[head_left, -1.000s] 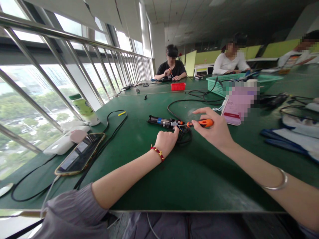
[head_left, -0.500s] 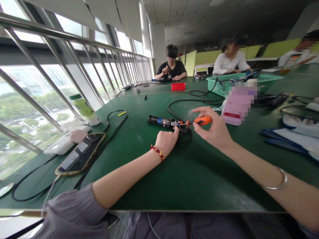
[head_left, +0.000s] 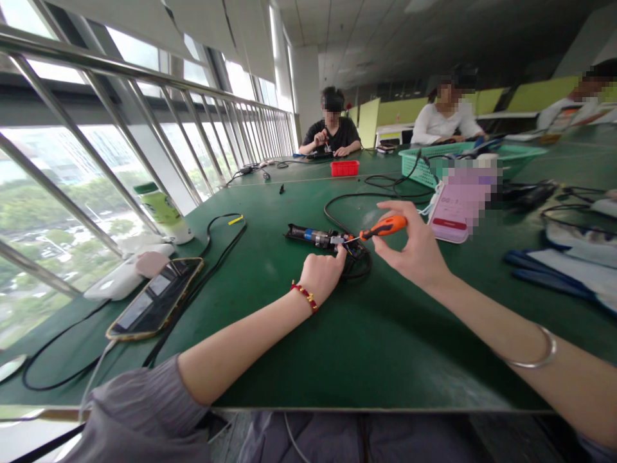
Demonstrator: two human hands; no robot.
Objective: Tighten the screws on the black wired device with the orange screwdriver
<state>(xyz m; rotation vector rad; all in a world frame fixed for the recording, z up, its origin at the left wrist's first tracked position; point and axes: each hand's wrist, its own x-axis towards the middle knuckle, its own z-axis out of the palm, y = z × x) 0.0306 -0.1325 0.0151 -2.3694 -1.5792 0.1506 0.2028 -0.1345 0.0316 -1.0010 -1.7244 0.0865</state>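
The right hand (head_left: 417, 254) grips a small screwdriver with an orange handle (head_left: 385, 226) between thumb and fingers, its metal tip pointing left at a long black device with a blue and silver middle part (head_left: 315, 236). This device lies on the green table (head_left: 308, 347), near the centre. The left hand (head_left: 322, 273) is closed in a loose fist, and its thumb presses on the right end of the device. A black cable (head_left: 344, 202) curls around behind them. At the near left lies a phone with a gold frame (head_left: 155, 299). Farther left stands a green and white bottle (head_left: 162, 212). To the right lies a pink card (head_left: 456, 206), and far behind it stands a green plastic basket (head_left: 511, 157).
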